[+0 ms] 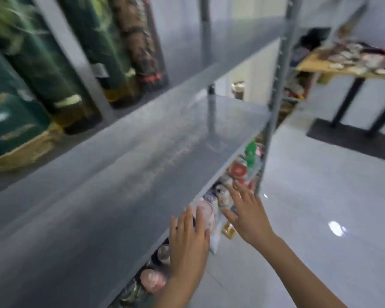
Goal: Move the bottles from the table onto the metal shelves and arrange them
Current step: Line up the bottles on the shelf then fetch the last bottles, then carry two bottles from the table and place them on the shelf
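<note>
both hands are released, fingers straight and holding nothing. the left hand [188, 243] keeps its fingers close together and flat. the right hand [248, 216] fans its fingers wide, thumb stuck out toward the left hand. a pink-topped bottle [207, 213] sits right at the left fingertips, partly behind them, and the blur hides whether skin meets it. a white-topped bottle [221, 195] stands just beyond the right index finger, and contact cannot be told there either.

the bottles [239, 171] stand in a row on a low board of the metal shelves [142, 174], tucked under the bare grey board that runs above and left of both hands. at least eight tops peek out from under that board's edge, but the smear keeps an exact count out of reach. some lie nearer than the left wrist, some between the hands, and the rest beyond the right hand. the row ends at a green-capped bottle [251, 150] beside the post [273, 112]. each stands upright, long axis vertical, cap up, and the row runs along the shelf edge away from the hands.

far up and left of the hands, four tall tubes [42, 72] stand on a higher board: three dark green, one brown. well beyond the right hand, one table [309, 65] with a wooden top carries small things too blurred to name, above a glossy pale floor [320, 207].
</note>
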### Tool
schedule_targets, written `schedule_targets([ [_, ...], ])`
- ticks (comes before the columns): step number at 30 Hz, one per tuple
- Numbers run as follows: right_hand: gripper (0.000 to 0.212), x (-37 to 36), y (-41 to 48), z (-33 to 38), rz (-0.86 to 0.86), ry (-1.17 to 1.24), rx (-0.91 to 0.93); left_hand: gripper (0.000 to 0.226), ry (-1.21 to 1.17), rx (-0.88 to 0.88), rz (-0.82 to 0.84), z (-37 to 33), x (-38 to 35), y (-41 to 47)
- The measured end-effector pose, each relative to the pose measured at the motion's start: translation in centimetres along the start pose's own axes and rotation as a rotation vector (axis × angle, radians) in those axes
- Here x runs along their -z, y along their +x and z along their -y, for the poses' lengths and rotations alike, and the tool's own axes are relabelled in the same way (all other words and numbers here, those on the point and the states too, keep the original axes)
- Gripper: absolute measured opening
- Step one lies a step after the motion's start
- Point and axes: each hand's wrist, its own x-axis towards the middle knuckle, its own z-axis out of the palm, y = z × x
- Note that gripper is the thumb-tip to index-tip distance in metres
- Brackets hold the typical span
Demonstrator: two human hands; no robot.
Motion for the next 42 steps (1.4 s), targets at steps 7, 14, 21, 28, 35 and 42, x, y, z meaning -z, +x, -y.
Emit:
schedule_targets([
  [7,0.066,-2.9,-15.0,-7.6,0.051,-0.071,-0.68,0.064,-0.009,-0.455,0.325,-4.6,-5.0,-1.5],
  [14,0.066,-1.9,-29.2,-8.5,-0.107,-0.023,-1.229,0.063,-0.076,-0.952,0.332,-14.7,-6.1,-5.2],
  [21,0.067,-0.4,-40.9,-9.2,-0.457,0.179,-1.583,0.061,-0.174,-1.311,0.32,-24.9,-4.5,-11.2],
  [28,0.07,1.6,-49.8,-11.0,-0.84,0.42,-1.785,0.064,-0.343,-1.524,0.467,-36.4,-1.4,-16.2],
  [35,0.072,7.2,-52.5,-14.5,-1.286,0.389,-1.595,0.077,-0.759,-1.461,0.848,-47.2,1.9,-21.1],
  [42,0.091,10.7,-52.8,-19.7,-1.245,0.377,-1.409,0.057,-0.827,-1.238,1.17,-51.3,1.8,-22.2],
])
